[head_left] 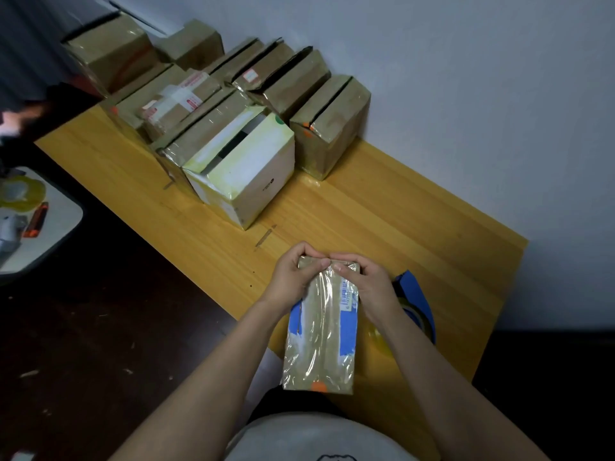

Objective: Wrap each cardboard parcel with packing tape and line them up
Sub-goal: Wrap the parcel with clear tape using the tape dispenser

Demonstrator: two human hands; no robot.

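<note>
A small brown and blue cardboard parcel (pixel 321 331) covered in clear tape lies at the near edge of the wooden table (pixel 382 211). My left hand (pixel 293 277) grips its far left corner. My right hand (pixel 366 282) grips its far right corner, and both thumbs press on the taped far end. A blue tape dispenser (pixel 416 301) with a clear roll sits just right of the parcel, partly hidden by my right forearm. Several taped parcels (pixel 206 108) stand in rows at the far end of the table, among them a white box (pixel 246 171) and a brown box (pixel 329 128).
A wall borders the table on the right. At the left, a white stand (pixel 56 224) carries a tape roll (pixel 23 194) and an orange and black tool (pixel 36 221). The dark floor lies between the stand and the table.
</note>
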